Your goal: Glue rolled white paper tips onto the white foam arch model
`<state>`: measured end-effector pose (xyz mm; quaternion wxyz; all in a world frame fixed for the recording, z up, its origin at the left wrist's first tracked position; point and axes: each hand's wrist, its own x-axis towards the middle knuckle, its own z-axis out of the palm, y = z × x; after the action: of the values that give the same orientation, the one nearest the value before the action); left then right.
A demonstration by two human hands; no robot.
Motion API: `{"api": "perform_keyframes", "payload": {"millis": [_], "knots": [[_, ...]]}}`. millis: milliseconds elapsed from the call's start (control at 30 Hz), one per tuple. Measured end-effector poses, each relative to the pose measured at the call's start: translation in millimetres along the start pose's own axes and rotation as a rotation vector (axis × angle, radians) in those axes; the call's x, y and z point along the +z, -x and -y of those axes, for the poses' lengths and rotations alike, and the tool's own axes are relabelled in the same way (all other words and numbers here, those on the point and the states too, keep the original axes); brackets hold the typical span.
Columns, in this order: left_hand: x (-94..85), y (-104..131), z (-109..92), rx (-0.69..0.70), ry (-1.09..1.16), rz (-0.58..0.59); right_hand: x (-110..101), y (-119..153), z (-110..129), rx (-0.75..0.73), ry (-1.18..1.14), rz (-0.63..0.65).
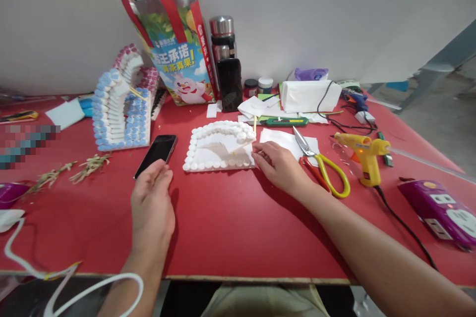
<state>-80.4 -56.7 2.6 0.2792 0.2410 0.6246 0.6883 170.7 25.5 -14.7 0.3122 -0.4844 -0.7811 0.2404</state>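
Observation:
A white craft piece point(223, 148), a flat panel edged with rows of round white pieces, lies on the red table in front of me. At its right edge is my right hand point(278, 166), fingers loosely bent and slightly apart; whether the fingertips touch the panel I cannot tell. A small yellowish stick point(255, 124) stands at the piece's upper right corner. My left hand point(153, 198) rests on its side, loosely curled and holding nothing, by the lower end of a dark smartphone point(158, 152). Scissors point(323, 161) with red and yellow handles lie right of my right hand.
A yellow glue gun point(366, 151) and a purple power strip point(441, 213) are at right, with cords. A green utility knife point(286, 121) and papers lie behind. Blue-and-white craft pieces point(119, 114), a shopping bag point(182, 64), and an upright black phone point(229, 84) stand farther back.

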Motion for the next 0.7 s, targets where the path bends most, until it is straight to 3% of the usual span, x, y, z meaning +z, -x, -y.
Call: {"api": "perform_keyframes", "payload": {"millis": [133,233,333,700], "knots": [[-2.6,-22.5,-7.9,-0.262,0.151,0.076,-1.6,-0.1,2.9,0.058,-0.028,0.002],[1.0,-20.2,-19.7,-0.403,0.146,0.162,-4.9,-1.3,2.4,0.067,-0.058,0.011],[3.0,-16.3,-28.1,-0.498,0.144,0.139,-9.0,-2.1,1.5,0.1,-0.065,0.025],[-5.2,-7.9,-11.0,-0.522,0.169,0.297,-12.7,-1.8,-3.0,0.18,-0.056,0.029]]}}
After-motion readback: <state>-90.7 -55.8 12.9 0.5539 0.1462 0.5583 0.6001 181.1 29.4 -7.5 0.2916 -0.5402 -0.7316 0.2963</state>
